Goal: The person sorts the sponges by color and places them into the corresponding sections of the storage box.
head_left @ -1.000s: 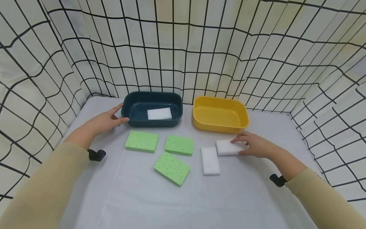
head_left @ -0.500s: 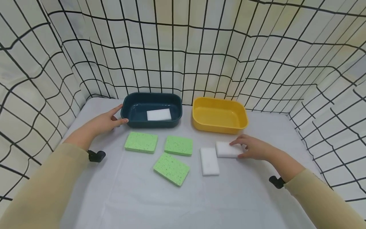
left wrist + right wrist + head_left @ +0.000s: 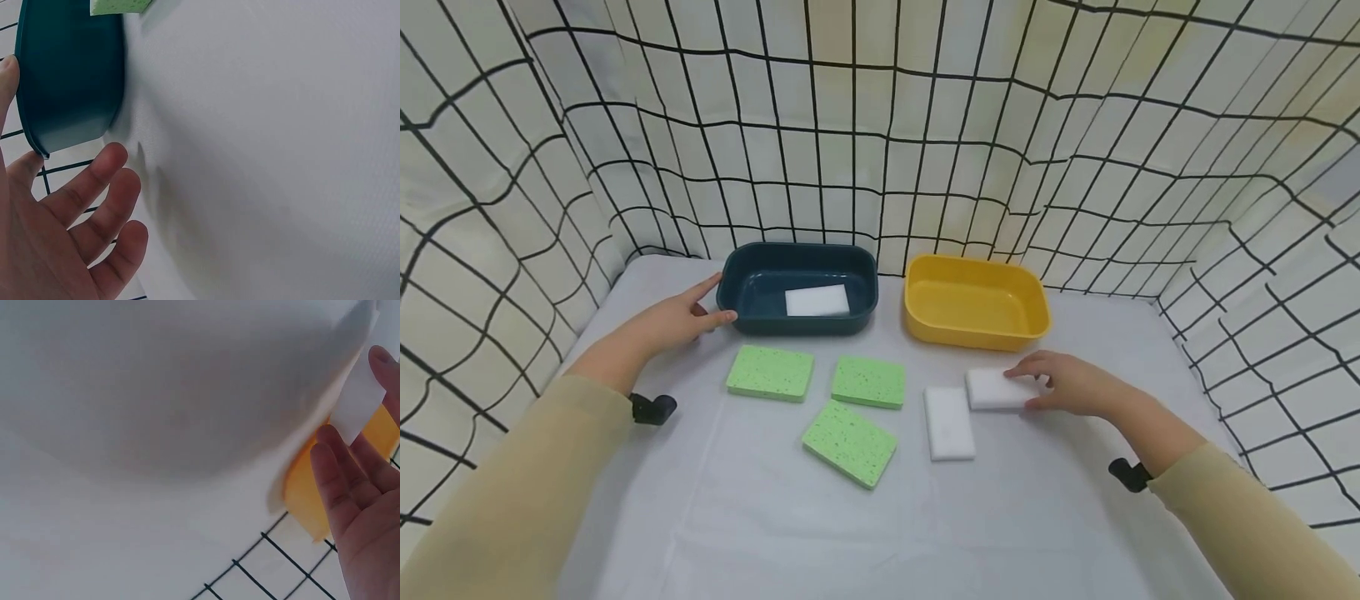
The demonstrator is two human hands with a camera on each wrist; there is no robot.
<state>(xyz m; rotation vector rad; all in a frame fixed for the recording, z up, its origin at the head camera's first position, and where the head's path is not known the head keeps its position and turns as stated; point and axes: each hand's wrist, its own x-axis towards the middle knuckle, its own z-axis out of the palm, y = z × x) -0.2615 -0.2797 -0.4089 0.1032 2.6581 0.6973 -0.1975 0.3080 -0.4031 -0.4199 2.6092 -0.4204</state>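
Observation:
My left hand reaches to the left end of a dark teal plastic bin; its index finger and thumb touch the rim, spread apart. In the left wrist view the other fingers of the left hand are loosely bent beside the bin, clear of it. My right hand pinches the right part of a white sponge block between thumb and fingers, just in front of a yellow bin. In the right wrist view the white sponge sits between thumb and fingers of the right hand.
A second white sponge lies left of the pinched one. Another white sponge is inside the teal bin. Three speckled green sponges, one of them nearer the front, lie on the white cloth. Black wire mesh encloses back and sides.
Hardly anything differs. The right hand and its white sponge shift very slightly, and the head view tilts a little. The left hand stays at the teal bin.

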